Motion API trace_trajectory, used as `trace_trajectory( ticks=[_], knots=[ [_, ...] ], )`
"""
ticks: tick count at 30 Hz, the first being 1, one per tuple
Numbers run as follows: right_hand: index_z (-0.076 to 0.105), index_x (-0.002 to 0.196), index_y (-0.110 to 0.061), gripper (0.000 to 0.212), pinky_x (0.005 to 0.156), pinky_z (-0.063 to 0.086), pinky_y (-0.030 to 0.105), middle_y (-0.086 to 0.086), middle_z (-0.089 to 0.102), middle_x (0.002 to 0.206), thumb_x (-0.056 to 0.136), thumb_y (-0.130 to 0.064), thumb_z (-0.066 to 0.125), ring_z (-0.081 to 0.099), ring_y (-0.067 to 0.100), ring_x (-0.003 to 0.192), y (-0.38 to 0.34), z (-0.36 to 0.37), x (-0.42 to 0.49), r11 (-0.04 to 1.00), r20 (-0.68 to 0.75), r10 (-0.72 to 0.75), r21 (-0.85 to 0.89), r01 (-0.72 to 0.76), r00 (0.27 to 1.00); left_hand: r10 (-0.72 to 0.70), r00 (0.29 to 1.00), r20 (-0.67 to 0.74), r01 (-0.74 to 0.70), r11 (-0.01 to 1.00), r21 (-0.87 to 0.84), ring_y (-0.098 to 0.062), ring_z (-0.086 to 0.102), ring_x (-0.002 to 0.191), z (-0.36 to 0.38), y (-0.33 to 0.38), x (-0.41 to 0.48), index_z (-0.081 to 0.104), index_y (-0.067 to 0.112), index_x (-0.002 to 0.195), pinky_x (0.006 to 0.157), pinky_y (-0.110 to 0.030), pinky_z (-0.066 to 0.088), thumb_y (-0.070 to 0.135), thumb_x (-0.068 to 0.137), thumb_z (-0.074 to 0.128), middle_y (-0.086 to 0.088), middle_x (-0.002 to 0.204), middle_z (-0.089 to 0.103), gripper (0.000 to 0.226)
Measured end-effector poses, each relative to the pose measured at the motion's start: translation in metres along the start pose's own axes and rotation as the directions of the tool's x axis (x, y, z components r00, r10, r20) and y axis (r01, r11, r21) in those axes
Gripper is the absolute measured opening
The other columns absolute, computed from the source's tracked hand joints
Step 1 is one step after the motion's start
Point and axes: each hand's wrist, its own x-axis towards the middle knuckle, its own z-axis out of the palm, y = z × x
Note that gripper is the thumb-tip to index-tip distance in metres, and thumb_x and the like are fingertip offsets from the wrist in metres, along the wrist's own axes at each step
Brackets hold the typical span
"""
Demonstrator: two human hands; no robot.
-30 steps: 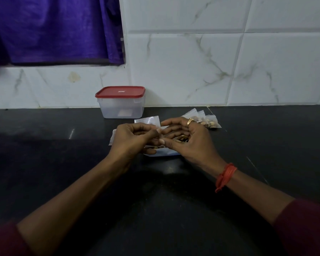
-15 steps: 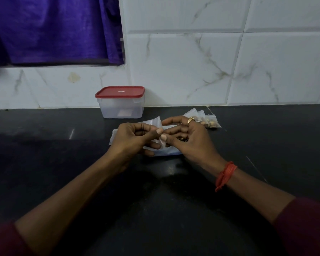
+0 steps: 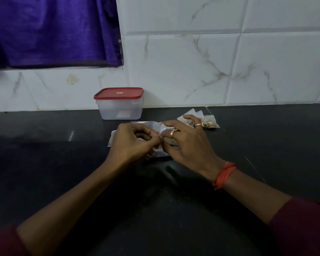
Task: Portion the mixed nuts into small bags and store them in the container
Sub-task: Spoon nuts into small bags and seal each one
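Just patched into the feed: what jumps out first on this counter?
Both hands meet mid-counter, the left hand and right hand pinching a small clear bag between them. Behind them, against the tiled wall, stands a plastic container with its red lid on. Filled bags of nuts lie beyond the right hand.

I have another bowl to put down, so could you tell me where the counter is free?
Free: left of the container, and right of the filled bags. Crowded: the centre, where the left hand and right hand work a bag.
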Motion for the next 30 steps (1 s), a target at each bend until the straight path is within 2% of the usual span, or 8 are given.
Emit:
trace_trajectory(
  ticks=[4, 7, 11, 13, 16, 20, 25, 30],
  knots=[
    [0.077, 0.088, -0.024, 0.014, 0.106, 0.037, 0.053, -0.002, 0.069, 0.120, 0.082, -0.021, 0.065, 0.061, 0.009, 0.105, 0.006, 0.006, -0.001, 0.994, 0.002, 0.001, 0.113, -0.001, 1.000, 0.059, 0.997, 0.048, -0.062, 0.997, 0.054, -0.019, 0.070, 0.055, 0.002, 0.000, -0.001, 0.073, 0.006, 0.081, 0.054, -0.028, 0.058, 0.012, 0.081, 0.079, -0.005, 0.073, 0.074, 0.009],
    [0.076, 0.079, -0.019, 0.016, 0.101, 0.041, 0.054, 0.001, 0.070, 0.118, 0.075, -0.009, 0.065, 0.061, 0.012, 0.102, 0.005, 0.006, 0.001, 0.974, 0.028, 0.061, 0.216, -0.065, 0.998, 0.303, 0.953, 0.032, -0.303, 0.934, 0.188, -0.012, 0.068, 0.062, 0.001, -0.004, -0.003, 0.072, 0.014, 0.085, 0.057, -0.028, 0.057, 0.022, 0.077, 0.084, 0.004, 0.078, 0.072, 0.016],
    [0.078, 0.101, -0.026, 0.019, 0.092, 0.048, 0.049, -0.008, 0.069, 0.113, 0.084, -0.023, 0.070, 0.064, 0.010, 0.100, 0.009, 0.002, 0.004, 0.909, 0.079, 0.130, 0.389, -0.151, 0.988, 0.633, 0.762, 0.135, -0.593, 0.598, 0.540, -0.016, 0.057, 0.109, -0.007, -0.009, 0.004, 0.064, 0.020, 0.122, 0.087, -0.029, 0.049, 0.054, 0.071, 0.079, 0.001, 0.123, 0.061, 0.063],
    [0.076, 0.110, -0.033, 0.026, 0.095, 0.047, 0.049, -0.011, 0.067, 0.121, 0.084, -0.036, 0.075, 0.062, 0.006, 0.109, 0.011, 0.000, 0.003, 0.880, 0.116, 0.143, 0.439, -0.180, 0.983, 0.631, 0.739, 0.235, -0.616, 0.492, 0.615, -0.022, 0.046, 0.127, -0.011, -0.011, 0.010, 0.054, 0.023, 0.138, 0.101, -0.035, 0.040, 0.066, 0.069, 0.075, -0.001, 0.139, 0.052, 0.084],
    [0.078, 0.100, -0.020, 0.020, 0.094, 0.048, 0.051, -0.005, 0.067, 0.118, 0.081, -0.024, 0.075, 0.065, 0.013, 0.106, 0.012, 0.000, 0.003, 0.858, 0.117, 0.147, 0.480, -0.185, 0.982, 0.596, 0.723, 0.349, -0.642, 0.394, 0.658, -0.024, 0.047, 0.130, -0.012, -0.017, 0.013, 0.050, 0.025, 0.142, 0.108, -0.041, 0.034, 0.070, 0.074, 0.064, 0.002, 0.142, 0.054, 0.082],
    [0.077, 0.088, -0.020, 0.021, 0.095, 0.045, 0.056, -0.001, 0.065, 0.125, 0.082, -0.029, 0.059, 0.065, 0.019, 0.107, 0.007, 0.002, 0.001, 0.860, 0.124, 0.149, 0.473, -0.191, 0.981, 0.622, 0.735, 0.269, -0.625, 0.466, 0.627, -0.021, 0.056, 0.112, -0.011, -0.020, 0.012, 0.063, 0.025, 0.128, 0.097, -0.037, 0.037, 0.067, 0.076, 0.060, 0.003, 0.123, 0.066, 0.066],
    [0.078, 0.094, -0.014, 0.027, 0.103, 0.042, 0.054, -0.006, 0.059, 0.137, 0.077, -0.028, 0.063, 0.060, 0.012, 0.120, 0.010, 0.006, 0.000, 0.879, 0.168, 0.141, 0.433, -0.201, 0.976, 0.609, 0.743, 0.277, -0.631, 0.501, 0.592, -0.019, 0.055, 0.107, -0.007, -0.020, 0.011, 0.062, 0.026, 0.126, 0.089, -0.036, 0.041, 0.068, 0.072, 0.063, 0.004, 0.120, 0.065, 0.068],
    [0.071, 0.073, -0.035, 0.022, 0.104, 0.042, 0.055, -0.005, 0.059, 0.140, 0.081, -0.033, 0.051, 0.059, 0.009, 0.122, 0.009, 0.001, 0.002, 0.831, 0.148, 0.192, 0.501, -0.241, 0.970, 0.594, 0.768, 0.240, -0.615, 0.578, 0.536, -0.015, 0.055, 0.102, -0.010, -0.016, 0.011, 0.064, 0.023, 0.123, 0.083, -0.043, 0.048, 0.063, 0.071, 0.067, 0.006, 0.115, 0.067, 0.066]
  ],
)
